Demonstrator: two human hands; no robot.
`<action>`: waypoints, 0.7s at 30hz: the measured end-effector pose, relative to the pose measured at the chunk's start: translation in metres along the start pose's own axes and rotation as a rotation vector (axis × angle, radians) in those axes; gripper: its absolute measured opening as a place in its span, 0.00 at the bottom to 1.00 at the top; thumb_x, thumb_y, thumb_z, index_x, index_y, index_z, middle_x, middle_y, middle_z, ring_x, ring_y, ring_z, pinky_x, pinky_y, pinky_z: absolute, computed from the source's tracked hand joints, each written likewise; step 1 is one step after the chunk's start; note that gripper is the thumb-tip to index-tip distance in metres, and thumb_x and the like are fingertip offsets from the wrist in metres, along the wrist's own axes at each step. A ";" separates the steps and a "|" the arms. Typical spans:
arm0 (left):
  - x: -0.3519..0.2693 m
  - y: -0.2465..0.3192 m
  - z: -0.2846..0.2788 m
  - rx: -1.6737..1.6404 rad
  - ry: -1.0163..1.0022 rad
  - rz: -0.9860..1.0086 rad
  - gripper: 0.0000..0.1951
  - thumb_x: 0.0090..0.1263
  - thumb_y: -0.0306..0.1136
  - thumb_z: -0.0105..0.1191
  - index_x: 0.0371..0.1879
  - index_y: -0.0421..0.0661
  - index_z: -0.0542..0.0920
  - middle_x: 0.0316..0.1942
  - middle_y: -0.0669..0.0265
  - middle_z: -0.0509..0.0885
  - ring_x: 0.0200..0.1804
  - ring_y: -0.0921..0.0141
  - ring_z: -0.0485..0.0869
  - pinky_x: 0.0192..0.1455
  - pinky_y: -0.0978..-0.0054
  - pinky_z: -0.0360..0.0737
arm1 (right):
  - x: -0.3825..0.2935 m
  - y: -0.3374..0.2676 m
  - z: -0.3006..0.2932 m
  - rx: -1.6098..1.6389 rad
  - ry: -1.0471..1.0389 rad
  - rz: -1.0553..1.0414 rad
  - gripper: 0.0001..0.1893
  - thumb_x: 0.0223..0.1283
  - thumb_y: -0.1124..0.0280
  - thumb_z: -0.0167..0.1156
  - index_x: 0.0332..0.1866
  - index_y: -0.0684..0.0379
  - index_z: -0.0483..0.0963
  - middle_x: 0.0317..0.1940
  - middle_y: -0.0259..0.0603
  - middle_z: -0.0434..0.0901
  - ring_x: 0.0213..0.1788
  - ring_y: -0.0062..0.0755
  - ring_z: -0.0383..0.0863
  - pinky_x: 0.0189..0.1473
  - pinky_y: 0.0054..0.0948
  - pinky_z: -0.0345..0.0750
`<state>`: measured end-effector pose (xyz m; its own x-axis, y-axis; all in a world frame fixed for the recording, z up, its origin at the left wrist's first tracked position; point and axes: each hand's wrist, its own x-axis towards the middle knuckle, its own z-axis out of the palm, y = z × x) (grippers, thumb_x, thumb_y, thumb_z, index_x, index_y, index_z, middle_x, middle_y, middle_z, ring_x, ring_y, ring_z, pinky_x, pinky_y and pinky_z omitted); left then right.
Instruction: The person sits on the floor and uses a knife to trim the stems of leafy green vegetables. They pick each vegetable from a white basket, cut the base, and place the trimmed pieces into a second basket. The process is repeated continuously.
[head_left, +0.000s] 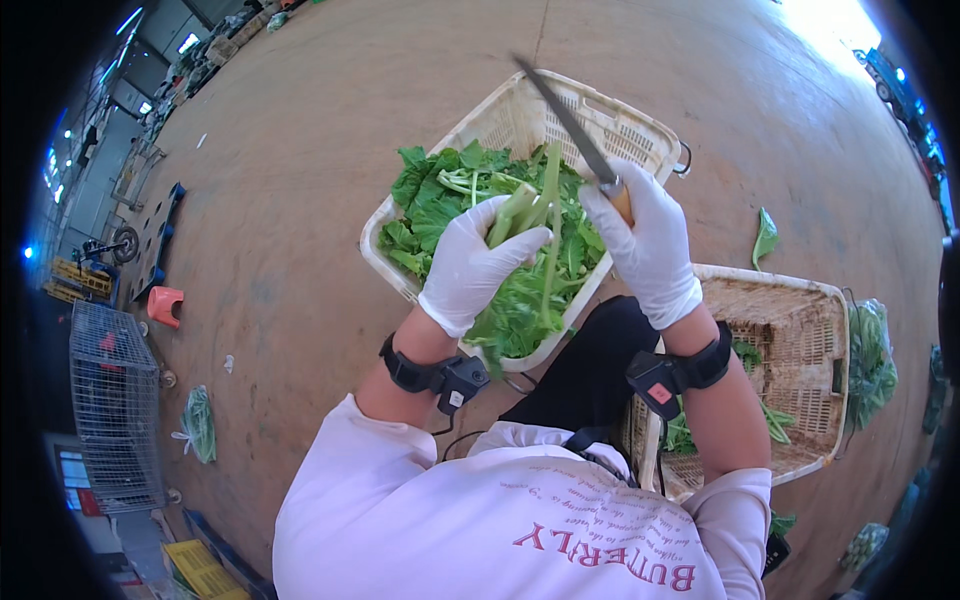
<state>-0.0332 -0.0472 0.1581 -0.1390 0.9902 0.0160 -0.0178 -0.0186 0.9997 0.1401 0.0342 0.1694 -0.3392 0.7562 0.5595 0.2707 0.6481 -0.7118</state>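
Observation:
My left hand (484, 259), in a white glove, is closed around the pale stalks of a leafy green vegetable (551, 187), whose leaves hang down below the fingers. My gloved right hand (649, 236) grips the wooden handle of a knife (574, 124), its long dark blade slanting up and away to the left. Both hands are over a white plastic crate (367, 240) heaped with green leaves (442, 206). Part of the handle is hidden by my fingers.
A second, dirt-stained crate (806, 300) with some greens stands at my right, beside a plastic bag of greens (870, 360). A loose leaf (765, 236) lies on the floor. Left are a bagged bundle (199, 424), a red stool (165, 306) and a wire cage cart (116, 405).

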 end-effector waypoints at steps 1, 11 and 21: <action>0.001 -0.005 -0.002 0.049 0.060 0.026 0.14 0.64 0.30 0.62 0.47 0.40 0.79 0.34 0.72 0.81 0.33 0.80 0.78 0.37 0.82 0.76 | -0.001 0.002 0.002 -0.054 -0.004 -0.067 0.11 0.56 0.67 0.65 0.44 0.56 0.77 0.30 0.41 0.79 0.32 0.33 0.81 0.35 0.26 0.77; 0.003 -0.032 -0.012 0.387 0.253 0.160 0.15 0.62 0.33 0.63 0.43 0.38 0.81 0.29 0.65 0.84 0.29 0.77 0.76 0.35 0.76 0.75 | -0.029 0.038 0.014 -0.357 -0.166 -0.101 0.08 0.56 0.65 0.62 0.38 0.55 0.77 0.28 0.43 0.79 0.30 0.46 0.81 0.32 0.33 0.77; -0.003 -0.036 -0.011 0.109 0.031 -0.050 0.12 0.63 0.31 0.62 0.41 0.38 0.81 0.30 0.72 0.82 0.31 0.82 0.75 0.34 0.83 0.73 | -0.027 0.040 0.034 0.372 -0.262 0.164 0.15 0.57 0.60 0.65 0.43 0.60 0.77 0.29 0.44 0.80 0.30 0.32 0.80 0.37 0.29 0.75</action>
<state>-0.0432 -0.0509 0.1221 -0.1713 0.9847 -0.0329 0.0825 0.0477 0.9955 0.1296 0.0363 0.1112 -0.5471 0.7670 0.3353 0.0157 0.4099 -0.9120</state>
